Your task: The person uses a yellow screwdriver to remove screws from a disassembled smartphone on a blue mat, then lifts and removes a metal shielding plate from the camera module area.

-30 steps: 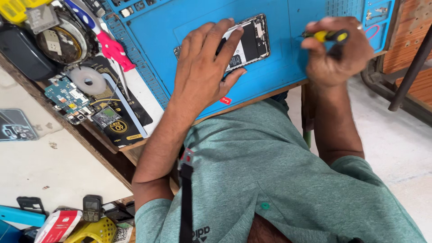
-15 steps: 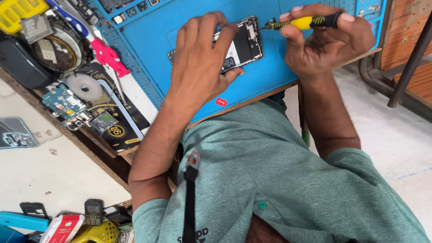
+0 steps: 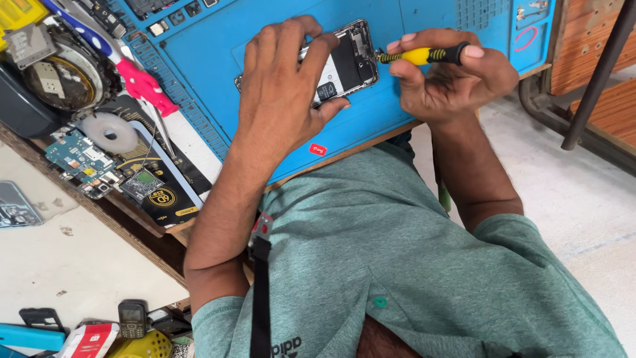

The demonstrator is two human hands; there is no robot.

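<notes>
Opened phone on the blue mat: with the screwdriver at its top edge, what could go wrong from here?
The screwdriver tip meets the opened phone at a low slant, so it might slip and scratch the exposed parts. The left hand covers much of the phone, so its fingers lie near a slipping tip. The right hand works near the blue mat front edge, so a freed screw could roll off.

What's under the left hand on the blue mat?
The left hand presses on an opened phone lying on the blue mat. Only the phone's right part shows, with bare internals; the rest is covered.
</notes>
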